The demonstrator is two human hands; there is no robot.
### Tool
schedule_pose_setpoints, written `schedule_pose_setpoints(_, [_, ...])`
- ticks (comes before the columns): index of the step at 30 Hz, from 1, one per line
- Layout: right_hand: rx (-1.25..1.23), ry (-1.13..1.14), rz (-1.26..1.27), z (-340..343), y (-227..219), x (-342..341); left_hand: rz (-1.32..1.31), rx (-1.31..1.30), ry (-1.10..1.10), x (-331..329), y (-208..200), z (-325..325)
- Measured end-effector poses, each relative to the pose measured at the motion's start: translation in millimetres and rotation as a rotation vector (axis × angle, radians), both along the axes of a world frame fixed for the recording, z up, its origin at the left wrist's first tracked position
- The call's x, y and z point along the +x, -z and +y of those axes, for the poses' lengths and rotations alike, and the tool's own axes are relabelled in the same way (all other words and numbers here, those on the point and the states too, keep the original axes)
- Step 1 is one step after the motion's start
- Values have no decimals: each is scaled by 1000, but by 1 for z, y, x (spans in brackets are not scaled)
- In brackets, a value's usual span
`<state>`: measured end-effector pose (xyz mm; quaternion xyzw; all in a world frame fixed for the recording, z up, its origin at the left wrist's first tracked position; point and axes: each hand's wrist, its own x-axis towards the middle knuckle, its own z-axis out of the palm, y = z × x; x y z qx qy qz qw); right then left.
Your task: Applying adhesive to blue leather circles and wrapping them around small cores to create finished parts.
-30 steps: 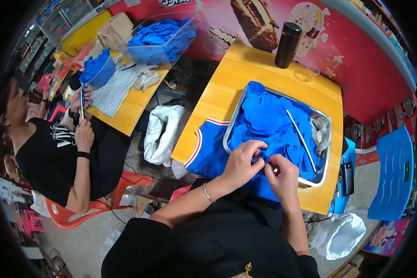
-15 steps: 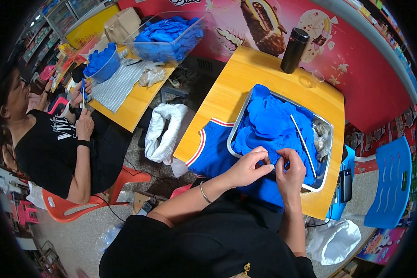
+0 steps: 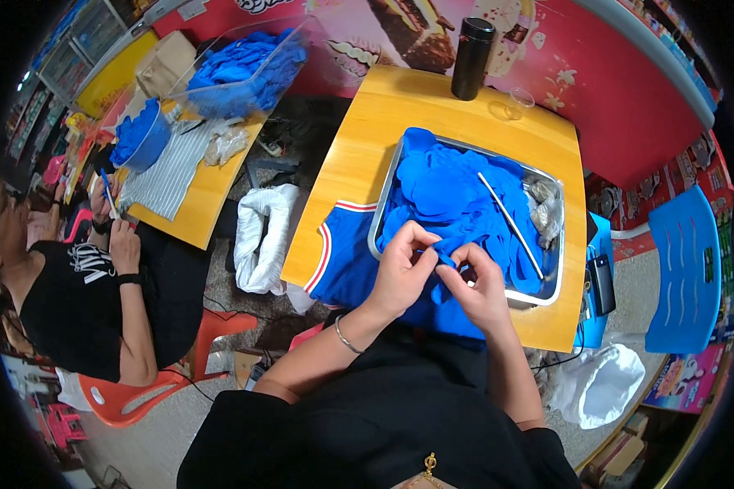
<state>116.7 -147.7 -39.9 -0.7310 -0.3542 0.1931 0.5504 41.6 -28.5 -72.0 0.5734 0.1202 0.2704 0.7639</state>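
My left hand (image 3: 404, 273) and my right hand (image 3: 479, 287) meet over the front edge of a metal tray (image 3: 537, 301). The fingers of both are closed in a pinch on a small blue cloth piece (image 3: 441, 259), mostly hidden by the fingertips. Inside the tray lies a heap of flat, rounded blue cloth pieces (image 3: 444, 189). A thin white stick (image 3: 510, 225) rests across its right side, beside a clear bag of greyish bits (image 3: 546, 213). Partly under the tray is a blue sleeveless jersey (image 3: 342, 254) with red and white trim.
A black bottle (image 3: 472, 61) and a clear cup (image 3: 519, 101) stand at the back of the wooden table (image 3: 359, 155). At left, a co-worker (image 3: 73, 301) holds a blue-and-white tool beside a second table (image 3: 189, 213). A white sack (image 3: 261, 236) stands between the tables.
The view has shifted, so the table sits further left and higher. Both my hands have turned slightly and still pinch the blue piece together at the tray's front edge.
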Motion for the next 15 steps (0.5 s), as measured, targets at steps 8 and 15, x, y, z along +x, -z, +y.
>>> schedule_pose_setpoints(8, [89,162,-97,7,-5,5,-71,-224,54,0,-11,0])
schedule_pose_setpoints(15, [123,199,-189,11,-7,4,-119,-343,1,2,-16,-2])
